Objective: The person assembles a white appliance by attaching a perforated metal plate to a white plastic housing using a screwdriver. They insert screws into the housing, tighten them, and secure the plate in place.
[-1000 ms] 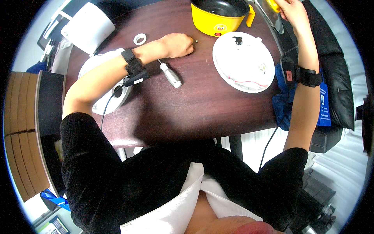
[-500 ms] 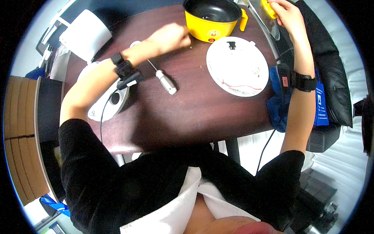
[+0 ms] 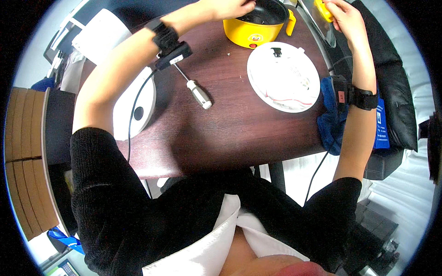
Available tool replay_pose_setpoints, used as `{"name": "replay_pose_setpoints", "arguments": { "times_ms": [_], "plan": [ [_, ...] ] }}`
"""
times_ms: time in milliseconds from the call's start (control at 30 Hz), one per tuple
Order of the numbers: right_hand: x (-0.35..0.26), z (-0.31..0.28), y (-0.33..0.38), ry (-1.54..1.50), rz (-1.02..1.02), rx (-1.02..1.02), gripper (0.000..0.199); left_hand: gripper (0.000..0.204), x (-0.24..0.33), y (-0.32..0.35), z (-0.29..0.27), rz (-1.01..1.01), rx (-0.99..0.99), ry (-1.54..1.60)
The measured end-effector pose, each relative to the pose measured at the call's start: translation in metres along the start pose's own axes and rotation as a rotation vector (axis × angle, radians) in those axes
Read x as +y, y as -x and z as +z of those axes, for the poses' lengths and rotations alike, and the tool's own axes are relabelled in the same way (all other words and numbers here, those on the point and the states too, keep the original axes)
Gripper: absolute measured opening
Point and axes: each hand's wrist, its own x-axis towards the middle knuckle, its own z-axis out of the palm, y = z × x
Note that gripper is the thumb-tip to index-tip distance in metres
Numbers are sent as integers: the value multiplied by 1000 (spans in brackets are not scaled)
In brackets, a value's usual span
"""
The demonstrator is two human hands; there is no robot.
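Scene's running bright. Tabletop [image 3: 239, 124] is throwing pale glare near its front-left edge, with a soft dark shadow lying beside it. White disc [image 3: 281, 73] and collar [image 3: 198, 244] are washing out. Black sleeves [image 3: 99, 170] are showing grain. Fisheye is bending edges; corners are sitting black, rim fringing blue.

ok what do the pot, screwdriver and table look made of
Pot: smooth yellow shell, probably plastic; dark, shiny lining suggests coated metal. Screwdriver: pale handle, likely hard plastic; thin grey shaft looks like metal. Table: reddish-brown, streaky grain with a sheen, perhaps wood or laminate.
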Motion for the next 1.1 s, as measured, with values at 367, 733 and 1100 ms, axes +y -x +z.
{"name": "replay_pose_setpoints", "arguments": {
  "times_ms": [367,733,1100],
  "plan": [
    [3,1,-4,3,15,-23,14,31,-13,81,72,-252,-394,0],
    [-8,3,4,12,0,-20,14,13,-27,68,65,-156,-358,84],
    [-20,28,-9,-25,-27,29,14,18,-11,1,4,-156,-13,325]
  ]
}}
